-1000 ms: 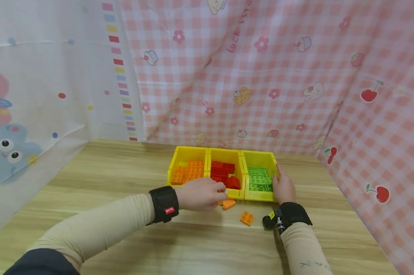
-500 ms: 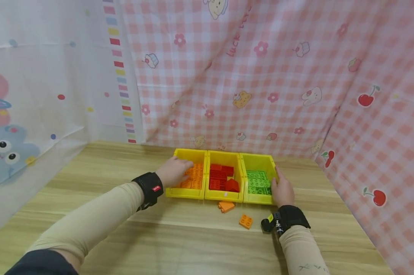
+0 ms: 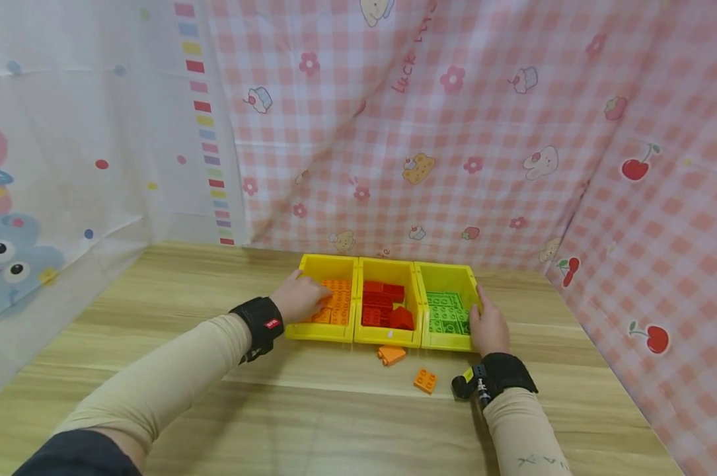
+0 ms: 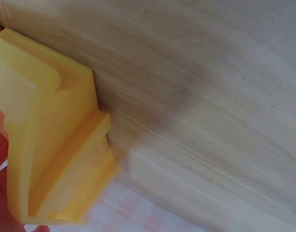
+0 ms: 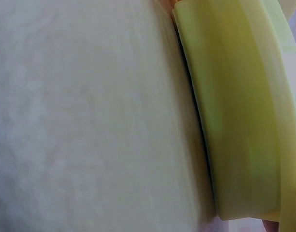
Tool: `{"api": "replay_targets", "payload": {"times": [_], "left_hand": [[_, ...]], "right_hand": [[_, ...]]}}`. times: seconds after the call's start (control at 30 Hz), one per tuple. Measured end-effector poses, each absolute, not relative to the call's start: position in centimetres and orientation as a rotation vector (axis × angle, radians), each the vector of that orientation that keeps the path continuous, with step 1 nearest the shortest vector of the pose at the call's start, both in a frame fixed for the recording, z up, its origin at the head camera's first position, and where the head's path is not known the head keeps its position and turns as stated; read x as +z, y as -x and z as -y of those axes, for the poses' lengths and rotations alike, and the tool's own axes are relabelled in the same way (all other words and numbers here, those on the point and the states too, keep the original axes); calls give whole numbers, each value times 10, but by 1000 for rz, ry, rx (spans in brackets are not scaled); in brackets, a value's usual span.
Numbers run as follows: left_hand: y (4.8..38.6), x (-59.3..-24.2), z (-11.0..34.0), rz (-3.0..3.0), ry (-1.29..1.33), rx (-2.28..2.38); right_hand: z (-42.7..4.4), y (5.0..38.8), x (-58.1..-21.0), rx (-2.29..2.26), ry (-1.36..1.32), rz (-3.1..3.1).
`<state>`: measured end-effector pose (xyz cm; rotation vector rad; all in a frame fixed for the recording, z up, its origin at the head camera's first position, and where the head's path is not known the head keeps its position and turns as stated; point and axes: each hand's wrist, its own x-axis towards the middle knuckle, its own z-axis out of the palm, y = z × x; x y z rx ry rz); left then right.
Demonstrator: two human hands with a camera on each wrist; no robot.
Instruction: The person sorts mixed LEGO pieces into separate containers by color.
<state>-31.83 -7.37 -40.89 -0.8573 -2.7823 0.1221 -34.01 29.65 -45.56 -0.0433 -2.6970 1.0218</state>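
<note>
Three yellow bins stand joined in a row. Orange toy bricks [image 3: 340,304] lie in the left bin [image 3: 328,266], red bricks [image 3: 377,307] in the middle bin [image 3: 390,270], green bricks [image 3: 444,311] in the right bin [image 3: 447,274]. My left hand [image 3: 299,299] grips the left bin's outer side wall, its fingers reaching over the rim. On the opposite end, my right hand [image 3: 490,328] holds the right bin's side wall. The wrist views show mostly bin walls; little of either hand is visible there.
An orange sloped brick [image 3: 392,355] and an orange square brick [image 3: 425,381] lie loose on the wooden table [image 3: 334,423] before the bins. Behind the row hangs a pink checked cloth [image 3: 358,132]. More cloth closes off both sides.
My left hand has gone from above the orange sloped brick, in front of the bins, leftward to the left bin's side. My right hand stays on the right bin.
</note>
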Motion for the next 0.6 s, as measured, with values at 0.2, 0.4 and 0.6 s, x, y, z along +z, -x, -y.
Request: {"api": "replay_targets", "payload": {"times": [0.2,0.4,0.6], "left_hand": [[315,-409,76,2813,854,78],[317,-415,79,2781,820,96],[310,-418,70,2467,970,137]], "right_hand": [[-296,339,-456,1002,39,2702],[-296,338,-457,1006,39,2702],[-296,340,-457,1014,38,2695]]}}
